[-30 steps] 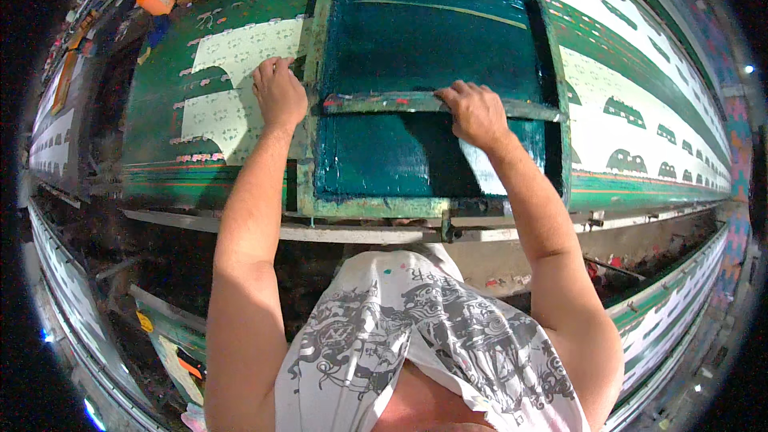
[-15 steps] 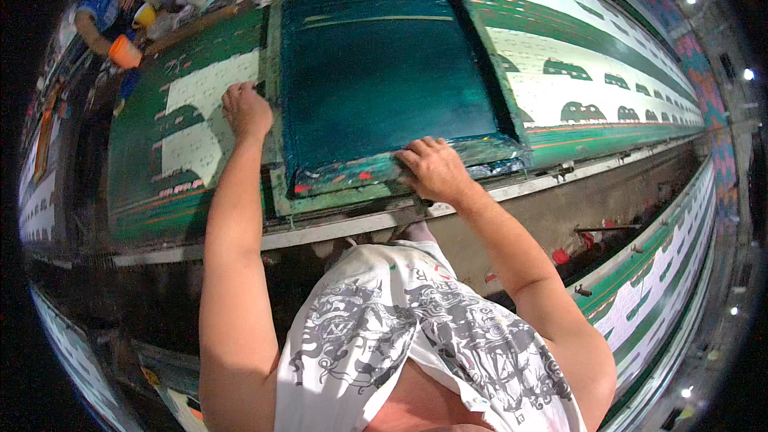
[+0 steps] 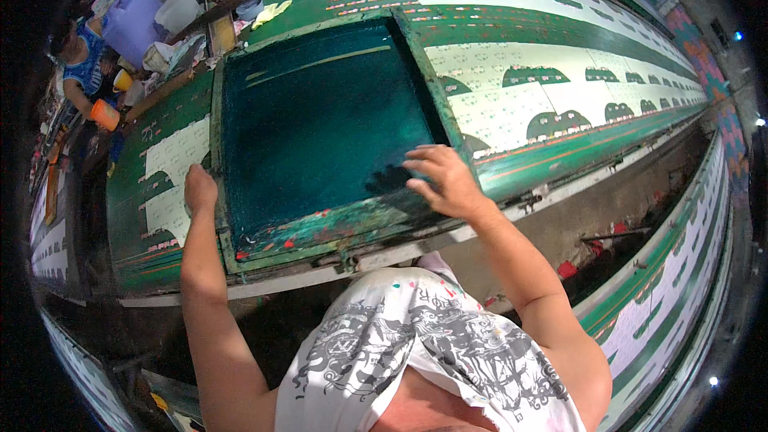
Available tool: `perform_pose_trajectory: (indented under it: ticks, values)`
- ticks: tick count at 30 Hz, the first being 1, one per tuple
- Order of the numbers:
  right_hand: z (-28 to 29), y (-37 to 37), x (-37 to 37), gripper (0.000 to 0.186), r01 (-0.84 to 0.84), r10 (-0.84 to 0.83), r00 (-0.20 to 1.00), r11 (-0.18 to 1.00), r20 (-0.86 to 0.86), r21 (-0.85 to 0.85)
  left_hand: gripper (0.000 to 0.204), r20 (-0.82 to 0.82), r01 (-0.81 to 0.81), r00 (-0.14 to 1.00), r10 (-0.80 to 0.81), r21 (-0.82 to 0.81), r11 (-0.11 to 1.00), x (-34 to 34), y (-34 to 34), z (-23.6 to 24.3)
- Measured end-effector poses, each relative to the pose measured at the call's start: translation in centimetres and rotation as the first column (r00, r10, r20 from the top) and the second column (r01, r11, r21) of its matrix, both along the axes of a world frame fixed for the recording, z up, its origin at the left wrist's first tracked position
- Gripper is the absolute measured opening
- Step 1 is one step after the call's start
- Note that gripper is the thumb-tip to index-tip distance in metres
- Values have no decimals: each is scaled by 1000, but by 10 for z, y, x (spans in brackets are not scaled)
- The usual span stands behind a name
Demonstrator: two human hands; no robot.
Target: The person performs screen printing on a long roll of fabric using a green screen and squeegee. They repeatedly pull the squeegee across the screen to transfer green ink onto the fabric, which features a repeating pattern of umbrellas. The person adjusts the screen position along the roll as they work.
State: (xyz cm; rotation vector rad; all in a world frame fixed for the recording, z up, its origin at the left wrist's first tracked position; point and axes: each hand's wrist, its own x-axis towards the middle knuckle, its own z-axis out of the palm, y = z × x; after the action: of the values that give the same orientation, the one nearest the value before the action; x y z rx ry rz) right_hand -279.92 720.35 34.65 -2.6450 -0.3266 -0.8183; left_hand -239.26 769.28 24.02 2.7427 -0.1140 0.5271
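A screen-printing frame point(image 3: 448, 116) with a dark teal mesh point(image 3: 320, 128) lies on the long green printing table. Its wooden edges are smeared with green, and red flecks dot the front bar. Close against the frame's left edge is my left hand point(image 3: 201, 188), fingers curled in; what they grip, if anything, is hidden. My right hand point(image 3: 444, 182) is over the front right corner, fingers spread and holding nothing. It casts a shadow on the mesh. White fabric pieces point(image 3: 180, 156) with dark green half-round shapes show on the table beside the frame.
At the far left another person holds an orange cup point(image 3: 105, 115). Near them stand a purple bucket point(image 3: 132, 20), a whitish container point(image 3: 178, 10) and a yellow cloth point(image 3: 272, 14). A pale rail point(image 3: 376, 258) edges the table; a second printed table point(image 3: 664, 320) runs along the right.
My right hand has left the front bar and opened its fingers above the corner. The left hand and frame appear lower and further left, while the view has also shifted.
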Motion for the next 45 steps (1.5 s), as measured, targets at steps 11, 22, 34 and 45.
perform_pose_trajectory:
  ticks: [11,22,34,45]
  values:
    - [-51,-130,36,72,62,-51,998,841,-36,537,58,-10,-227,974,227,-38,973,-27,-10,7]
    - [-88,-137,42,50,54,-135,991,372,-3,927,74,-164,-241,965,207,-229,943,-15,5,-5]
    - [-33,-125,30,72,27,18,999,166,-30,986,73,-144,-146,986,88,-462,875,16,34,-58]
    - [31,-161,34,68,-69,70,996,305,50,950,92,-388,-403,905,174,-654,640,-19,3,27]
